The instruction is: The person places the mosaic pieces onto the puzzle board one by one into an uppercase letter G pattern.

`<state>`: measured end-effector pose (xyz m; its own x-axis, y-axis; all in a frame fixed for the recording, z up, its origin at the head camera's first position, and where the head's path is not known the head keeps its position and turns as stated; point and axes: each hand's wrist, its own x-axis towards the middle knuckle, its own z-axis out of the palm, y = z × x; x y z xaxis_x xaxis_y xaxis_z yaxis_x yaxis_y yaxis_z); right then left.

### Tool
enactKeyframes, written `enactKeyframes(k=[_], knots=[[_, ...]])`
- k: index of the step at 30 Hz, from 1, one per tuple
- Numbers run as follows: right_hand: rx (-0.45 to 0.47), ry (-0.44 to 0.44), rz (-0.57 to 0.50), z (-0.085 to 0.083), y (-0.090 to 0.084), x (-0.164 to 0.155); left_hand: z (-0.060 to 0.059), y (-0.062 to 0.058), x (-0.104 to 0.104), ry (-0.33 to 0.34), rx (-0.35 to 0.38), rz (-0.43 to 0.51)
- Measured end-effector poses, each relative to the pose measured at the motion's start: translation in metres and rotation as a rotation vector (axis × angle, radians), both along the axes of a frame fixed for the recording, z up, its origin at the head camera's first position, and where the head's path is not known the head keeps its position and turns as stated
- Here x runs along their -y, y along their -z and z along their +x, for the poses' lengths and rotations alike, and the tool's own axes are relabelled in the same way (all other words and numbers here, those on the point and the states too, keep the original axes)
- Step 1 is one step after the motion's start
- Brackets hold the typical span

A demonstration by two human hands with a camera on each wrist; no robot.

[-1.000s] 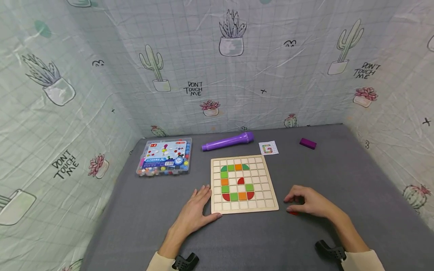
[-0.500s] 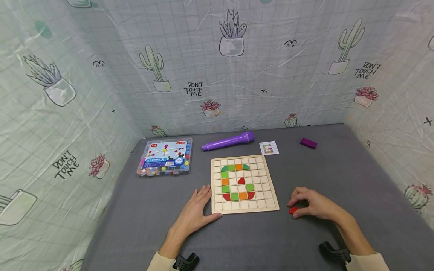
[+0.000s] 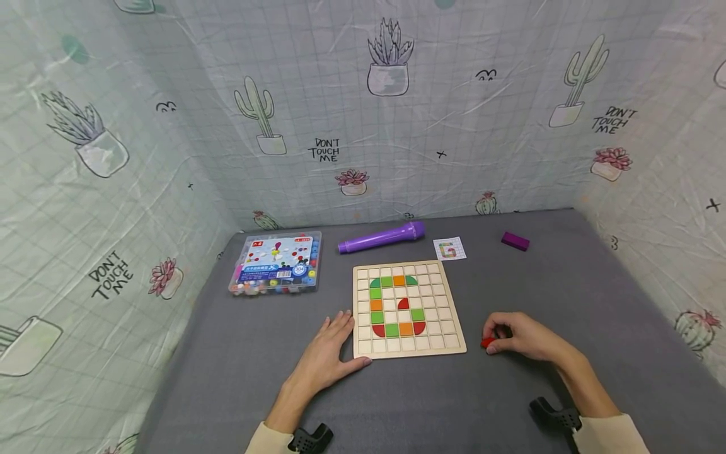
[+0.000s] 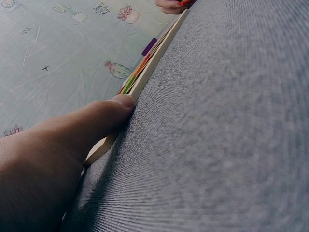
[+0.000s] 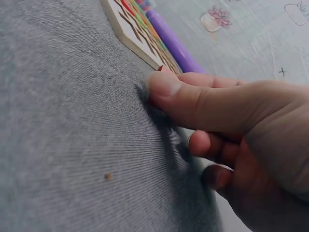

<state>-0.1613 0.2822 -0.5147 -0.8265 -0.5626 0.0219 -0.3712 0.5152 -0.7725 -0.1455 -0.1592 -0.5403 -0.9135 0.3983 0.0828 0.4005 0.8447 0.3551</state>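
A square wooden grid board [image 3: 442, 343] lies mid-table, holding green, orange and red tiles laid out in a G shape. My left hand [image 3: 324, 353] rests at the board's left side, fingers and thumb extended against its edge; in the left wrist view the thumb [image 4: 108, 113] touches the frame. Right of the board, my right hand [image 3: 522, 337] pinches a small red tile [image 3: 487, 342] between thumb and fingers, just above the cloth. Most of that tile is hidden behind the thumb in the right wrist view, where only a red corner [image 5: 166, 70] shows.
Behind the board lie a purple tube [image 3: 381, 238] and a small pattern card [image 3: 450, 248] with a G. A clear plastic case [image 3: 276, 261] of colored pieces is at the back left. A dark purple block [image 3: 515, 241] sits at the back right. Patterned fabric walls surround the grey table.
My right hand has closed its thumb and fingers on the red tile and drawn it slightly up the table. The left hand and the board have not moved.
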Motion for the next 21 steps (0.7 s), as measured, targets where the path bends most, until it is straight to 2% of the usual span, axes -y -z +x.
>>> enactKeyframes(k=[7,13,21], knots=[[-0.035,0.012,-0.087,-0.017,0.001,0.01,0.0,0.0,0.0,0.0,-0.005,0.011],[0.025,0.038,-0.081,-0.033,-0.002,0.026,0.001,0.0,0.0,0.002,0.002,0.011],[0.047,0.078,-0.097,-0.049,-0.004,0.054,0.001,0.0,0.0,0.002,-0.007,0.01]])
